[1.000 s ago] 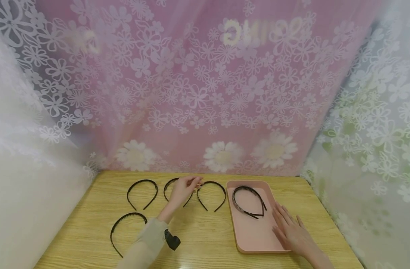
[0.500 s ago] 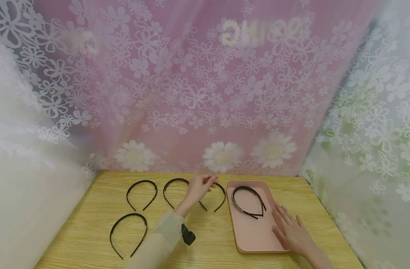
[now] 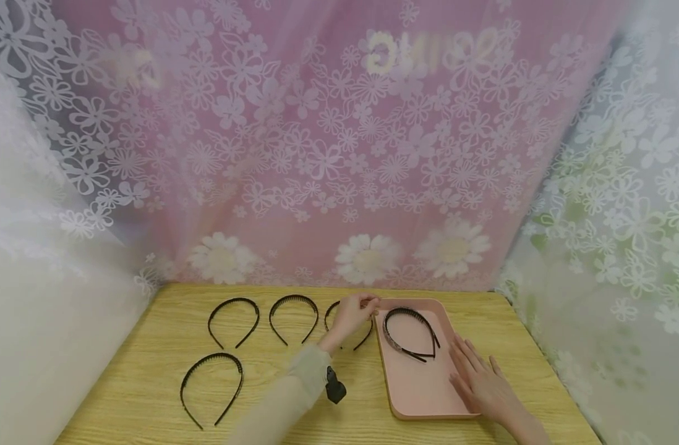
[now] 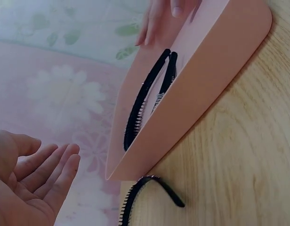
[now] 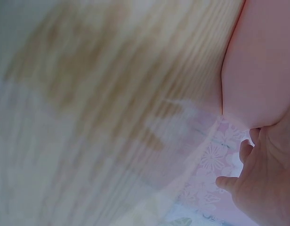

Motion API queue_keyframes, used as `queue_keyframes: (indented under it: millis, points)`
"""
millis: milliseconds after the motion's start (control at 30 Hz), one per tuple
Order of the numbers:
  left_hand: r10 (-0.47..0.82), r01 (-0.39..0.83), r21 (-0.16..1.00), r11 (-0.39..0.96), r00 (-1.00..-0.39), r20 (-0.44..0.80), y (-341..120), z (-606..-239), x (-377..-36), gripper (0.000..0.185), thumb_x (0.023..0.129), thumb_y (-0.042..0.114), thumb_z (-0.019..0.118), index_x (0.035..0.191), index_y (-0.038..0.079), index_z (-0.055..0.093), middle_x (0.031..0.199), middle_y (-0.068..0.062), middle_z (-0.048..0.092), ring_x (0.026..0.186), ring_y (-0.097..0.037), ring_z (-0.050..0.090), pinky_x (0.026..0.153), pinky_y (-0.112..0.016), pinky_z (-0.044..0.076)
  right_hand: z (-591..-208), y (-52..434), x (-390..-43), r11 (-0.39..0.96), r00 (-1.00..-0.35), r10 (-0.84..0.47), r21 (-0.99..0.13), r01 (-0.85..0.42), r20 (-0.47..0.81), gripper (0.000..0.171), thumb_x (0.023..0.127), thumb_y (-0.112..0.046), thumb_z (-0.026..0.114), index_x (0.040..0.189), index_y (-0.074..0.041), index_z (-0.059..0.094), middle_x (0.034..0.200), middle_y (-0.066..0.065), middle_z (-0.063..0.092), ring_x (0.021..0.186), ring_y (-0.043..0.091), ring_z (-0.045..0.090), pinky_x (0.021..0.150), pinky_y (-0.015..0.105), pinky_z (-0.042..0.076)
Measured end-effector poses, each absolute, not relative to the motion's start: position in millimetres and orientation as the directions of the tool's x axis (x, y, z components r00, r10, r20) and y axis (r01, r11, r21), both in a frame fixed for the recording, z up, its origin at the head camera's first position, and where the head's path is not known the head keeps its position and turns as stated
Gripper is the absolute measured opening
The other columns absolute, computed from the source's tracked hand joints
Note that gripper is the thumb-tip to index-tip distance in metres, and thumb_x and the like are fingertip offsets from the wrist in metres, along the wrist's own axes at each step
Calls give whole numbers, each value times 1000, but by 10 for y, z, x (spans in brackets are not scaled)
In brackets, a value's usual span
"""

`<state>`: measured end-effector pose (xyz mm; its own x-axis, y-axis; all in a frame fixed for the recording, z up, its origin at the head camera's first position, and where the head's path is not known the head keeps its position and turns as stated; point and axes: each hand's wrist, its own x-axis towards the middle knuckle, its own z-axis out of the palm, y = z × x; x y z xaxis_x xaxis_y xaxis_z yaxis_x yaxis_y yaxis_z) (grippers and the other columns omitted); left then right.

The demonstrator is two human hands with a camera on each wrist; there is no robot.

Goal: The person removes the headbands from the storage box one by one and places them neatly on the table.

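Left hand (image 3: 355,316): mine, stretched forward over the third headband (image 3: 364,339) in the back row, next to the near-left wall of the pink tray (image 3: 423,395). Fingers: the left wrist view shows them straight and slightly spread (image 4: 51,172), holding nothing; from the head view alone I could not tell whether the fingertips touch the band. Item under hand: black toothed headband, flat on the wooden table (image 3: 150,383), its arch toward the curtain (image 3: 339,154), largely hidden by my hand, with only its ends showing to either side. The wrist view shows one end (image 4: 149,190) lying just outside the tray's corner, apart from my fingers. Step, as I judge it: reaching for this band, grasp not yet made. Next move calls for lowering the fingers onto the arch, pinching it, and lifting clear of the tray wall beside it. Right hand (image 3: 481,380): laid flat, fingers straight, on the tray floor near its right rim, steadying it. Tray contents: one black headband (image 3: 410,330) at the far end, well apart from the right hand. Other stock on table: three more black headbands, two in the back row (image 3: 234,321) (image 3: 294,318) and one nearer left (image 3: 211,386), all untouched.
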<state>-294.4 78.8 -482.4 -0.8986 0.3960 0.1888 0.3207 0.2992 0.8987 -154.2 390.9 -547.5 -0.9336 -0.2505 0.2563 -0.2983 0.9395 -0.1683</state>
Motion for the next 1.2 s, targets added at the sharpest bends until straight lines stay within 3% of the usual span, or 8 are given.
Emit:
queue_keyframes:
  millis: [367, 600, 733, 833, 900, 1000, 1100, 1200]
  points:
    - [422, 373, 830, 415, -887, 187, 1167, -4992, -2945, 31, 105, 19, 58, 129, 1, 67, 116, -10, 72, 104, -23, 69, 82, -30, 59, -5474, 3922, -1541, 947, -949, -230, -174, -269, 215, 61, 103, -37, 59, 153, -6, 45, 164, 12, 32, 153, 31, 25, 109, 73, 24]
    - [457, 407, 796, 448, -870, 188, 1324, -5070, -2982, 33, 104, 16, 59, 131, -3, 64, 115, -17, 72, 89, -18, 71, 73, -27, 58, -5467, 3914, -1549, 946, -948, -231, -176, -271, 220, 60, 103, -36, 59, 153, -6, 45, 164, 12, 32, 152, 31, 25, 109, 74, 24]
    - [486, 417, 771, 481, -859, 161, 1365, -5109, -3021, 37, 104, 15, 60, 136, -2, 61, 72, -11, 66, 50, -8, 50, 47, -21, 42, -5486, 3913, -1543, 938, -938, -241, -187, -291, 248, 60, 103, -35, 59, 153, -7, 45, 164, 11, 32, 155, 24, 20, 107, 74, 25]
    - [501, 419, 760, 497, -853, 143, 1388, -5145, -3060, 38, 103, 12, 60, 138, -4, 59, 45, 0, 37, 36, -8, 25, 37, -21, 25, -5501, 3914, -1536, 931, -931, -246, -200, -304, 272, 60, 102, -34, 61, 154, -8, 45, 164, 10, 32, 155, 21, 17, 106, 75, 25]
    - [498, 424, 740, 522, -856, 139, 1400, -5161, -3080, 34, 103, 12, 61, 132, -6, 62, 43, 7, 29, 34, -6, 24, 36, -20, 24, -5499, 3912, -1534, 929, -928, -247, -204, -309, 277, 61, 102, -33, 62, 154, -7, 45, 164, 11, 32, 155, 24, 19, 106, 75, 25]
    - [501, 445, 681, 582, -856, 131, 1411, -5164, -3097, 20, 103, 10, 60, 101, -8, 70, 44, 8, 27, 36, -6, 26, 39, -20, 25, -5476, 3902, -1531, 930, -934, -241, -211, -300, 262, 60, 102, -34, 61, 153, -6, 45, 163, 13, 33, 153, 29, 24, 106, 75, 25]
    - [517, 472, 590, 655, -849, 106, 1413, -5135, -3099, 33, 102, 8, 61, 69, 4, 59, 47, 5, 33, 40, -7, 32, 42, -21, 28, -5458, 3899, -1534, 937, -945, -233, -206, -281, 228, 61, 104, -35, 58, 154, -6, 43, 164, 12, 31, 153, 30, 24, 108, 75, 24]
    - [544, 496, 519, 696, -836, 71, 1407, -5094, -3085, 41, 100, 3, 61, 61, 11, 50, 50, 2, 42, 43, -8, 36, 45, -22, 31, -5451, 3901, -1536, 941, -951, -226, -206, -269, 211, 61, 104, -36, 57, 155, -6, 42, 165, 12, 30, 153, 30, 24, 109, 74, 24]
